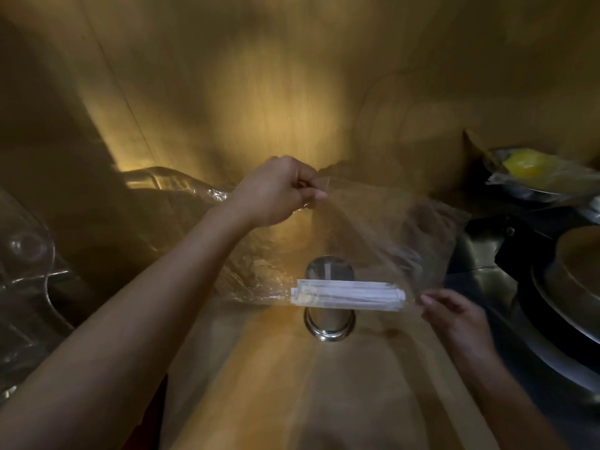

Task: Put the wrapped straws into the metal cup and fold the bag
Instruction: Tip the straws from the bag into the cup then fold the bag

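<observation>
A clear plastic bag [383, 228] hangs in the air over the wooden counter [292, 384]. My left hand [276, 190] is shut on the bag's upper edge and holds it up. Several white wrapped straws [349, 295] lie across the bag's lower end as a level bundle. Right behind and below them stands the metal cup [328, 323], upright on the counter and partly hidden by the straws. My right hand [454, 316] pinches the bag's lower right corner, just right of the straw bundle.
Clear plastic covers and glassware [29, 271] crowd the left side. On the right are a dark round pan [558, 306] and a metal bowl holding a yellow fruit [522, 164] under film. A wooden wall [292, 76] rises behind.
</observation>
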The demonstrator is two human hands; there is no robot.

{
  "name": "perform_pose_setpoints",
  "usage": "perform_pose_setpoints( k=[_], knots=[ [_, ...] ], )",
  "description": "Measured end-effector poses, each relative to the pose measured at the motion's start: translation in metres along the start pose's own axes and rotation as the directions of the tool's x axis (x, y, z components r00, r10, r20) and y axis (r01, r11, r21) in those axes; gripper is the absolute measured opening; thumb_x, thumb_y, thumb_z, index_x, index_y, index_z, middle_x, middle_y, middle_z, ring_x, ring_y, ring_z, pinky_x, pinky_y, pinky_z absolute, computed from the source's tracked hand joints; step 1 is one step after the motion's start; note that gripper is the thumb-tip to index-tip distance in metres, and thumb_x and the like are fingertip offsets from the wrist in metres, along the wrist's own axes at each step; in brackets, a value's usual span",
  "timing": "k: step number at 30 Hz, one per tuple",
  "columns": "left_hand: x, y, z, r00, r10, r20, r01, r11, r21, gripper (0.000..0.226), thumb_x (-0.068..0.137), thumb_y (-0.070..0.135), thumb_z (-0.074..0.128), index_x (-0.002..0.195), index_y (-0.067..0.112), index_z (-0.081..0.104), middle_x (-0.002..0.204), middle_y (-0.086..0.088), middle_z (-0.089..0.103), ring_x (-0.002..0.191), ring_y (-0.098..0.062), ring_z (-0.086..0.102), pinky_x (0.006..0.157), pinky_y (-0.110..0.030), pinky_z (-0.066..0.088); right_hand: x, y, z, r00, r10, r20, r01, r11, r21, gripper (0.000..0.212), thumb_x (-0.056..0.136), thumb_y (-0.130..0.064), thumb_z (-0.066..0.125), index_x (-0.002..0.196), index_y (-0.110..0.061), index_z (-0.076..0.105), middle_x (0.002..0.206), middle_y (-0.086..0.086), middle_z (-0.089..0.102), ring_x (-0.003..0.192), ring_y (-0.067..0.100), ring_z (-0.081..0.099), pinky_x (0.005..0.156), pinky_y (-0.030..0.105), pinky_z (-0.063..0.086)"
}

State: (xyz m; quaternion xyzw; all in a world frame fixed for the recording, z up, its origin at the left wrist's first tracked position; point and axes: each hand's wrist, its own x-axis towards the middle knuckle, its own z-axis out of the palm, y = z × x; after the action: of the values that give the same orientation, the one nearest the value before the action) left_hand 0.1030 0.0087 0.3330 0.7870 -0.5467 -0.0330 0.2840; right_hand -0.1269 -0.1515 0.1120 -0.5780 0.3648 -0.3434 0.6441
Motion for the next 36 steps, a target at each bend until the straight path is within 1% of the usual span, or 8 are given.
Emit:
perform_pose_setpoints(
  k=[2,5,10,16,23,27,33,36],
  knots=[
    [0.005,0.002,-0.004,1.000,0.020,-0.014,-0.020,0.999,-0.040,0.015,0.084,0.023,0.064,0.085,0.010,0.070,0.081,-0.007,0.073,0.079,-0.021,0.068,0.075,-0.036,0.056,-0.002,-0.011,-0.007,1.000,-0.019,-0.019,0.019,1.000,0.021,0.011,0.081,-0.012,0.064,0.086,-0.019,0.071,0.081,0.001,0.071,0.073,0.016,0.065,0.062,0.028,0.053],
    [0.014,0.005,-0.008,0.998,0.059,-0.034,-0.063,0.993,-0.105,0.016,0.084,0.024,0.064,0.085,0.009,0.070,0.079,-0.008,0.072,0.078,-0.020,0.067,0.065,-0.023,0.050,-0.008,-0.035,-0.017,0.991,-0.118,-0.063,0.120,0.993,0.020,0.021,0.081,-0.007,0.063,0.077,-0.025,0.072,0.070,-0.009,0.073,0.062,0.002,0.064,0.056,0.015,0.053],
    [0.032,0.011,-0.007,0.992,0.108,-0.064,-0.119,0.970,-0.213,0.013,0.084,0.022,0.064,0.082,0.011,0.070,0.077,-0.009,0.071,0.077,-0.024,0.066,0.073,-0.032,0.052,-0.022,-0.074,-0.039,0.959,-0.268,-0.094,0.265,0.963,-0.047,0.030,0.081,0.000,0.060,0.071,-0.026,0.072,0.068,-0.014,0.072,0.062,-0.001,0.062,0.056,0.010,0.051],
    [0.050,0.017,0.002,0.981,0.184,-0.061,-0.193,0.912,-0.361,0.012,0.084,0.010,0.063,0.082,-0.001,0.067,0.066,0.000,0.064,0.062,-0.006,0.059,0.066,-0.013,0.047,-0.033,-0.106,-0.057,0.931,-0.335,-0.147,0.331,0.942,-0.054,0.028,0.081,0.002,0.058,0.070,-0.021,0.070,0.063,-0.011,0.071,0.057,0.000,0.061,0.055,0.010,0.050],
    [0.067,0.007,0.019,0.979,0.178,-0.097,-0.203,0.872,-0.445,0.015,0.082,0.018,0.066,0.078,0.003,0.069,0.083,-0.034,0.065,0.074,-0.028,0.054,0.076,-0.040,0.041,-0.033,-0.121,-0.067,0.913,-0.349,-0.212,0.329,0.936,-0.125,0.024,0.083,-0.002,0.060,0.074,-0.023,0.069,0.058,-0.012,0.070,0.053,0.000,0.060,0.054,0.010,0.051],
    [0.071,-0.003,0.030,0.982,0.146,-0.120,-0.186,0.862,-0.472,0.012,0.082,0.019,0.066,0.074,0.012,0.071,0.076,-0.008,0.071,0.080,-0.024,0.065,0.085,-0.043,0.049,-0.031,-0.129,-0.068,0.913,-0.358,-0.197,0.323,0.927,-0.190,0.024,0.083,-0.004,0.062,0.073,-0.024,0.070,0.061,-0.010,0.070,0.053,0.001,0.059,0.051,0.011,0.049],
    [0.072,-0.024,0.036,0.981,0.133,-0.141,-0.190,0.808,-0.557,0.014,0.082,0.010,0.064,0.071,0.016,0.069,0.065,0.007,0.068,0.063,-0.002,0.062,0.070,-0.016,0.051,-0.023,-0.146,-0.056,0.909,-0.397,-0.123,0.341,0.882,-0.325,0.012,0.084,-0.005,0.060,0.082,-0.014,0.068,0.075,0.002,0.064,0.055,-0.005,0.057,0.050,0.008,0.047],
    [0.070,-0.037,0.035,0.983,0.105,-0.150,-0.175,0.780,-0.601,0.016,0.083,0.006,0.063,0.069,0.014,0.067,0.056,0.013,0.069,0.059,0.000,0.060,0.066,-0.011,0.049,-0.015,-0.153,-0.047,0.907,-0.416,-0.068,0.366,0.857,-0.362,0.011,0.085,-0.005,0.059,0.087,-0.013,0.067,0.080,0.004,0.064,0.062,-0.003,0.059,0.052,0.007,0.047]
  ],
)
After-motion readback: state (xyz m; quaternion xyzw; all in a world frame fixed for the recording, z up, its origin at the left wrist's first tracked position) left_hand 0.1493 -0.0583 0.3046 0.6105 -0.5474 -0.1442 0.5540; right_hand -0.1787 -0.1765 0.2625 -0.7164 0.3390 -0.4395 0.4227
